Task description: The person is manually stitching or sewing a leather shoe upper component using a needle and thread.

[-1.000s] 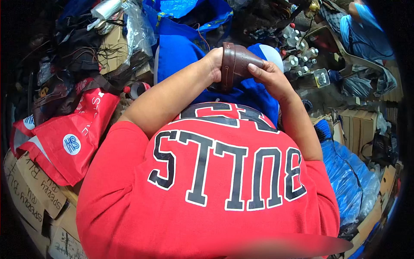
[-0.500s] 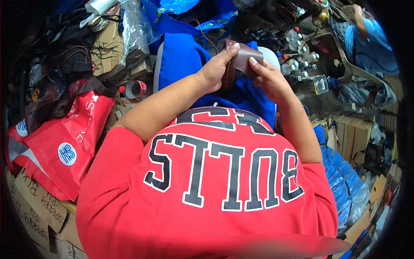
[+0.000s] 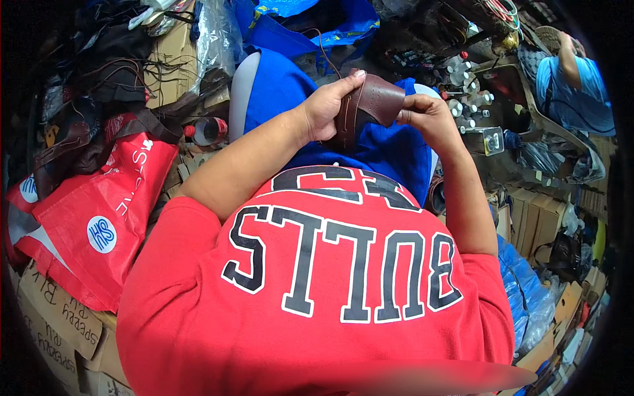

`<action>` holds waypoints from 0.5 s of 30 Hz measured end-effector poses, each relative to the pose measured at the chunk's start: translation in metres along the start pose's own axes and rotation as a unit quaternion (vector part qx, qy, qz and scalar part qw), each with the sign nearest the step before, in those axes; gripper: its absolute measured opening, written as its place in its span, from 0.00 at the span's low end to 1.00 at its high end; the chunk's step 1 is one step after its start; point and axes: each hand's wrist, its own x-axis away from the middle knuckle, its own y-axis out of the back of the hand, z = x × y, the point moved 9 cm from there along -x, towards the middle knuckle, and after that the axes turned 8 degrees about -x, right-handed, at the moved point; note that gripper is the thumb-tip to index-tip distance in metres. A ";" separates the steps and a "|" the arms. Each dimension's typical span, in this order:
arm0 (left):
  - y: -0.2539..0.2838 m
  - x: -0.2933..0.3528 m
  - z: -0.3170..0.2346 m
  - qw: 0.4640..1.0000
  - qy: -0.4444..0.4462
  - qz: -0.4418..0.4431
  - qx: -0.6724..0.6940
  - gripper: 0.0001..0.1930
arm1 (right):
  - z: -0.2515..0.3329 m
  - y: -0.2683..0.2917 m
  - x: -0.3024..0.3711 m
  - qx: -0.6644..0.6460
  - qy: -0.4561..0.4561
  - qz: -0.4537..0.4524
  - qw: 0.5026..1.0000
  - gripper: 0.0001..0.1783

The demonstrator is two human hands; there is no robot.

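Observation:
Above my lap is a dark brown leather shoe upper (image 3: pixel 375 99), with a row of small holes and a thin lace along its side. My left hand (image 3: pixel 328 105) is closed round its left part, the thumb lying on top. At its right edge, the fingers of my right hand (image 3: pixel 428 120) are bent and pinched together against the leather; their tips are partly hidden. A thin brown cord (image 3: pixel 323 47) rises from behind my left hand toward a blue bag. Blue cloth (image 3: pixel 281 86) covers my legs beneath the upper.
To the left are a red bag (image 3: pixel 105 218), a similar brown leather piece (image 3: pixel 66 142) and a bottle with a red cap (image 3: pixel 210 132). Several clear bottles (image 3: pixel 472 99) stand at the right. Beyond them is another person in a light blue shirt (image 3: pixel 574 92). Blue plastic (image 3: pixel 518 284) lies by my right elbow.
My right hand has shifted from holding the upper with its thumb on top to pinching at its right edge. The leather has turned, showing more of its holed side.

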 end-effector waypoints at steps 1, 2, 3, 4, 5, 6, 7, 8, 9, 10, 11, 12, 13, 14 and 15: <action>-0.001 0.001 -0.001 1.000 0.000 -0.001 0.001 0.22 | -0.001 -0.007 -0.004 0.001 0.007 0.051 0.999 0.14; -0.004 0.002 -0.001 1.000 0.003 0.009 -0.006 0.22 | -0.001 -0.014 -0.006 0.001 0.014 0.101 0.995 0.14; -0.006 0.002 -0.001 1.000 0.006 0.019 -0.013 0.22 | -0.004 -0.014 -0.007 0.001 0.013 0.102 0.995 0.14; -0.006 0.003 -0.002 1.000 0.005 0.018 -0.012 0.22 | -0.005 -0.016 -0.008 -0.010 0.013 0.092 0.996 0.14; -0.004 0.004 -0.002 1.000 0.014 0.013 -0.011 0.22 | -0.006 -0.017 -0.009 -0.022 0.012 0.082 0.996 0.14; -0.003 0.004 -0.001 1.000 0.022 0.008 -0.010 0.21 | -0.005 -0.018 -0.009 -0.022 0.011 0.083 0.996 0.14; -0.001 0.003 0.000 1.000 0.021 0.006 -0.009 0.21 | -0.003 -0.021 -0.008 -0.035 0.008 0.083 0.996 0.13; 0.000 0.001 0.002 1.000 0.024 0.015 -0.002 0.21 | -0.002 -0.022 -0.009 -0.048 0.006 0.083 0.995 0.13; -0.001 0.000 0.004 0.999 0.028 0.024 0.006 0.21 | -0.003 -0.022 -0.009 -0.048 0.005 0.085 0.995 0.13; -0.003 -0.001 0.003 0.999 0.028 0.024 0.005 0.21 | -0.004 -0.020 -0.009 -0.054 0.009 0.083 0.995 0.14; -0.004 -0.002 0.004 0.999 0.032 0.015 -0.001 0.21 | -0.005 -0.017 -0.010 -0.060 0.013 0.080 0.995 0.14; -0.004 -0.002 0.004 0.999 0.036 0.005 -0.006 0.21 | -0.006 -0.014 -0.010 -0.061 0.013 0.080 0.995 0.14; -0.003 -0.003 0.005 0.999 0.036 0.005 -0.007 0.21 | -0.010 -0.016 -0.010 -0.056 -0.002 0.094 0.994 0.13; -0.001 -0.004 0.007 0.999 0.034 0.009 -0.008 0.21 | -0.013 -0.018 -0.010 -0.052 -0.017 0.107 0.993 0.12; -0.001 -0.006 0.008 0.999 0.032 0.014 -0.009 0.21 | -0.012 -0.017 -0.010 -0.052 -0.017 0.108 0.993 0.12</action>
